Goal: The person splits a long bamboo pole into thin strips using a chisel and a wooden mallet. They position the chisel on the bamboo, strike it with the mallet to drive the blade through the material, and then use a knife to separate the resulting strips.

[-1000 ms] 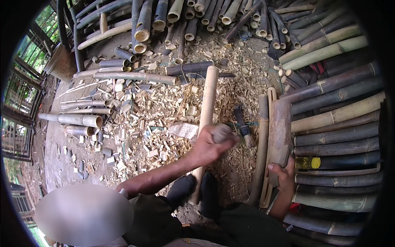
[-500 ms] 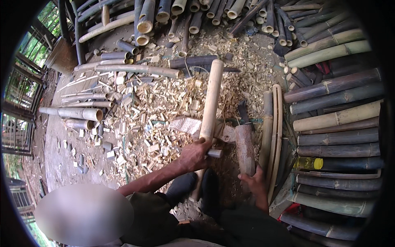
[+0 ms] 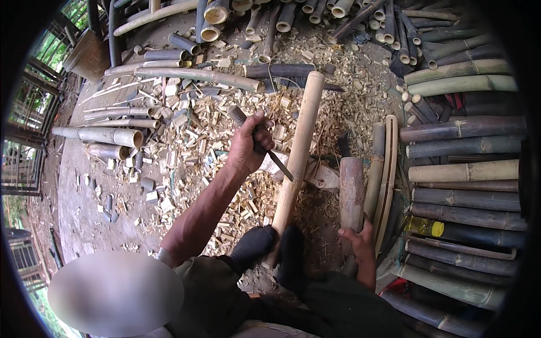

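My left hand (image 3: 252, 142) is closed round a chisel (image 3: 279, 164), its dark handle pointing up and left and its blade slanting down to the right. The blade tip meets, or nearly meets, the middle of a pale peeled bamboo pole (image 3: 304, 132). This pole leans away from me, its lower end between my feet in dark coverings (image 3: 253, 248). On the right, my right hand (image 3: 360, 239) grips a thick wooden mallet (image 3: 351, 188) held upright, head up, apart from the chisel. Behind the pole lies a wooden block (image 3: 321, 176), partly hidden.
Wood chips (image 3: 191, 169) cover the floor ahead. Cut bamboo pieces (image 3: 107, 137) lie at left. Bamboo lengths (image 3: 462, 172) are stacked at right, with a yellow-capped bottle (image 3: 425, 226) among them. Split bamboo (image 3: 386, 169) stands beside the mallet, and more bamboo tubes (image 3: 284, 22) lie at the back.
My left hand has left the pole and risen, turning the chisel so its blade points at the pole. The mallet has shifted slightly right and stands more upright.
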{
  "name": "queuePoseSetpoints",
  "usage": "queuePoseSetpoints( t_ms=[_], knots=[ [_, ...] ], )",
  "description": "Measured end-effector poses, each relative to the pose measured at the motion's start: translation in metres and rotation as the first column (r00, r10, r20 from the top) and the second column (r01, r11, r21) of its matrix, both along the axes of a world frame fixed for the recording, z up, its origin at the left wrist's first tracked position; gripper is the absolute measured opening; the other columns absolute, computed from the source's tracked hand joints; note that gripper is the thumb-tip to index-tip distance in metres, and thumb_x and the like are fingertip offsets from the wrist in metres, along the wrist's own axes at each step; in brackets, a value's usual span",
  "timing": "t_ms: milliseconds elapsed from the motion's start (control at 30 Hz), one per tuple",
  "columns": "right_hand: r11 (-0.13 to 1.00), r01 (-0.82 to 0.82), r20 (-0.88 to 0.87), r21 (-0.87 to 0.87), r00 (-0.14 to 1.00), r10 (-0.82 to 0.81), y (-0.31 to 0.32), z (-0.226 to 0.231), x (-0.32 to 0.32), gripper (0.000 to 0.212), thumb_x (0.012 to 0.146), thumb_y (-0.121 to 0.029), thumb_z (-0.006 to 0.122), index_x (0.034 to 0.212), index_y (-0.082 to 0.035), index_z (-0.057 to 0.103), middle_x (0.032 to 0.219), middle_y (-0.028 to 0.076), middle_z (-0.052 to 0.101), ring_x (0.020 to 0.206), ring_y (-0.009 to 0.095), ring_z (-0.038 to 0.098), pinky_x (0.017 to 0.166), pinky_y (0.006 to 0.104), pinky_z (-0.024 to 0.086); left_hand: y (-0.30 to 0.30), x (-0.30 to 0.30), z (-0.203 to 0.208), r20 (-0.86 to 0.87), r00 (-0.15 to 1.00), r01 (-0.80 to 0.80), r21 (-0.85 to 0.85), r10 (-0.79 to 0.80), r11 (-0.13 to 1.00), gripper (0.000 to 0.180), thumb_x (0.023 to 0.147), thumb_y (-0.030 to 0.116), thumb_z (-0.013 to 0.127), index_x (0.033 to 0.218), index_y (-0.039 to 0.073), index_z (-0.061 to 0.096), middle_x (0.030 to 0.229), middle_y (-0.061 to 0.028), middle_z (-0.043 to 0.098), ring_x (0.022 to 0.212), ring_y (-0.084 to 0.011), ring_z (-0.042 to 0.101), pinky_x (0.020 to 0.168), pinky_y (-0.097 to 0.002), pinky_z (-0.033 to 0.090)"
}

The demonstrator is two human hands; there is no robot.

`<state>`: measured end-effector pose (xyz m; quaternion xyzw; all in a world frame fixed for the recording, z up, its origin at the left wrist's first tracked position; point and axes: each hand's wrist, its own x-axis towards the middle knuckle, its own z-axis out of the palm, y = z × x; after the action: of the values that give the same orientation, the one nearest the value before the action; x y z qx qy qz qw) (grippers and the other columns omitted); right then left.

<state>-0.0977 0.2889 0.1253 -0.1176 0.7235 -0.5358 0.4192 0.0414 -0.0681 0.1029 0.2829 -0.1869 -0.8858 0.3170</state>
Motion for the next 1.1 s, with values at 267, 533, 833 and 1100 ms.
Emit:
queuePoseSetpoints(
  t_ms=[267,533,833,1100],
  knots=[
    [0.999,-0.04,0.047,0.028,0.998,0.039,-0.011,0.012,0.006,0.063,0.076,-0.007,0.077,0.132,0.003,0.049,0.095,0.01,0.063,0.066,0.017,0.064,0.058,0.0314,0.054,-0.001,0.006,-0.02,0.055,0.998,-0.028,-0.016,0.028,0.999,0.031,0.1,0.029,0.064,0.08,0.007,0.058,0.055,0.0041,0.035,0.053,-0.0119,0.038,0.053,-0.0301,0.035],
    [0.998,-0.06,-0.014,0.01,0.998,0.06,-0.008,0.003,0.006,0.065,0.077,-0.01,0.075,0.134,0.002,0.047,0.091,0.01,0.063,0.062,0.018,0.064,0.054,0.0335,0.055,0.002,0.004,-0.02,0.061,0.998,-0.011,-0.032,0.013,0.999,0.032,0.1,0.029,0.064,0.077,0.007,0.058,0.055,0.0042,0.038,0.052,-0.0117,0.039,0.053,-0.0297,0.035],
    [0.997,-0.073,0.018,0.026,0.997,0.072,-0.007,0.003,0.005,0.068,0.076,-0.008,0.076,0.136,0.002,0.047,0.092,0.009,0.064,0.065,0.017,0.065,0.058,0.0322,0.056,0.006,0.003,-0.013,0.094,0.995,-0.013,-0.111,0.024,0.994,0.03,0.099,0.027,0.066,0.078,0.007,0.058,0.057,0.0037,0.04,0.052,-0.0114,0.04,0.052,-0.0294,0.037],
    [0.981,-0.196,-0.303,-0.007,0.935,0.184,-0.052,0.116,-0.03,0.076,0.071,-0.016,0.079,0.137,0.003,0.048,0.118,0.012,0.061,0.103,0.02,0.063,0.086,0.0354,0.054,0.051,-0.009,0.021,0.423,0.904,0.194,-0.542,0.066,0.818,0.045,0.093,0.045,0.076,0.077,0.004,0.065,0.065,0.0018,0.056,0.055,-0.0074,0.047,0.05,-0.0267,0.036]
  ],
)
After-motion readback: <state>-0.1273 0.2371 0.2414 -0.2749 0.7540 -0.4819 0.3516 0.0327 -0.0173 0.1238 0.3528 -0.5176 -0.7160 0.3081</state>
